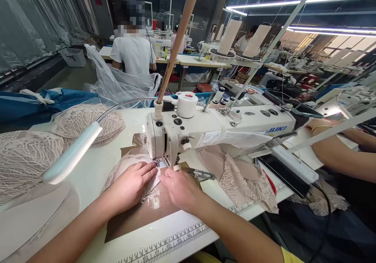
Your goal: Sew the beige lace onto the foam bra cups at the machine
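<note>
Under the sewing machine point(202, 124), the lace piece point(121, 165) looks partway through stitching, its seam largely hidden — the left hand point(133, 184) presses it flat without gripping, while the right hand point(183, 190) curls at its edge, grip unclear. Left of the hands lie more lace pieces point(28, 161), whether finished cannot be told — beyond, a clear plastic bag point(117, 83) and a bin point(73, 58) show no readable contents.

Head view, forward and down, sewing machine point(202, 128) near
</note>
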Motion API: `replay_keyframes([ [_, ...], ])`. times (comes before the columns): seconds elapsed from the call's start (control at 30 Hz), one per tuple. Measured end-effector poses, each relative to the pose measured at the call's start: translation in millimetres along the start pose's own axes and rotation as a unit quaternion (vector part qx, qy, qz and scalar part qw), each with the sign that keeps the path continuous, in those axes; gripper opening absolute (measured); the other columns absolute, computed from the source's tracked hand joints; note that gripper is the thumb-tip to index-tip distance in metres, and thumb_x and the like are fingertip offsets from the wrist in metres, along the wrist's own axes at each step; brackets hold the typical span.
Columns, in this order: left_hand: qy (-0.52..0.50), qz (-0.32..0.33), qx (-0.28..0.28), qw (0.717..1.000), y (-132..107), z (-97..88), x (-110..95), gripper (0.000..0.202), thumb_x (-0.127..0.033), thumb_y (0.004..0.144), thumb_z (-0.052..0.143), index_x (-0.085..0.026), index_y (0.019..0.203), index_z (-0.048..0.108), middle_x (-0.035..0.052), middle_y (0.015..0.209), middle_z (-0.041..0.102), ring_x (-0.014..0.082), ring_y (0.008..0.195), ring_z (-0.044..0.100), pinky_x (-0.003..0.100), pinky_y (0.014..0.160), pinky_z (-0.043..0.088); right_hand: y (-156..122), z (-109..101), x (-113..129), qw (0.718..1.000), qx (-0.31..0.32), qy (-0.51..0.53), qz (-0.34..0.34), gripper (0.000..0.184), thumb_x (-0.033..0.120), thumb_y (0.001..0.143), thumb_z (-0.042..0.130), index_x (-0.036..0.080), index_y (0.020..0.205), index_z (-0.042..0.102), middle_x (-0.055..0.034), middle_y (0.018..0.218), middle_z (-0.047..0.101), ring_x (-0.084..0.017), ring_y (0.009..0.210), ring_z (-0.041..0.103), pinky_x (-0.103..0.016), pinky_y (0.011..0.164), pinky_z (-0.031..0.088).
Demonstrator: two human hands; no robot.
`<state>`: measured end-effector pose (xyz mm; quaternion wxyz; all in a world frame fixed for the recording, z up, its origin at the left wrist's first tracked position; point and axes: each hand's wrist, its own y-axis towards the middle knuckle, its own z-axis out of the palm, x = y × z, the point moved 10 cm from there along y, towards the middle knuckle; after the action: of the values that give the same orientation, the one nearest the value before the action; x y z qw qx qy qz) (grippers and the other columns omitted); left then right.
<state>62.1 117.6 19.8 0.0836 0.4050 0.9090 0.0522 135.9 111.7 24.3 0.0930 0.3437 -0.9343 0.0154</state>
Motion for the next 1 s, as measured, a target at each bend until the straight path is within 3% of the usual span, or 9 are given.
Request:
replay_keyframes([
  [0.23,-0.012,0.008,-0.006,1.000,2,-3.0,2,0.037,-0.009,0.090,0.042,-0.013,0.123,0.060,0.0137,0.126,0.061,0.0272,0.104,0.056,0.043,0.087,0.051,2,5,-2,1.000,-0.006,-0.012,-0.014,0.030,0.007,0.078,0.051,0.016,0.104,0.061,-0.0051,0.087,0.060,-0.020,0.081,0.050,-0.031,0.060,0.030],
  [0.43,-0.047,0.014,-0.009,0.999,-1,-5.7,-8,0.037,-0.010,0.092,0.041,-0.017,0.123,0.060,0.0112,0.124,0.062,0.0251,0.100,0.057,0.041,0.084,0.052,3,7,-2,1.000,-0.003,-0.009,-0.027,0.025,0.006,0.076,0.054,0.016,0.097,0.062,-0.0059,0.090,0.061,-0.020,0.084,0.051,-0.031,0.066,0.034],
  [0.7,-0.082,0.008,-0.026,0.996,7,-8.4,8,0.042,-0.008,0.090,0.042,-0.022,0.126,0.059,0.0104,0.118,0.066,0.0250,0.107,0.056,0.040,0.088,0.050,12,3,-11,0.999,-0.029,-0.003,0.020,0.040,0.006,0.079,0.049,0.018,0.116,0.061,-0.0090,0.100,0.062,-0.021,0.085,0.052,-0.031,0.069,0.036],
  [1.0,-0.080,-0.008,-0.027,0.996,13,-9.5,19,0.040,-0.008,0.092,0.039,-0.022,0.120,0.062,0.0091,0.110,0.068,0.0254,0.107,0.055,0.041,0.089,0.047,9,2,-18,0.996,-0.062,0.051,0.030,0.040,0.008,0.083,0.049,0.020,0.118,0.064,-0.0080,0.100,0.065,-0.021,0.093,0.056,-0.030,0.080,0.041],
])
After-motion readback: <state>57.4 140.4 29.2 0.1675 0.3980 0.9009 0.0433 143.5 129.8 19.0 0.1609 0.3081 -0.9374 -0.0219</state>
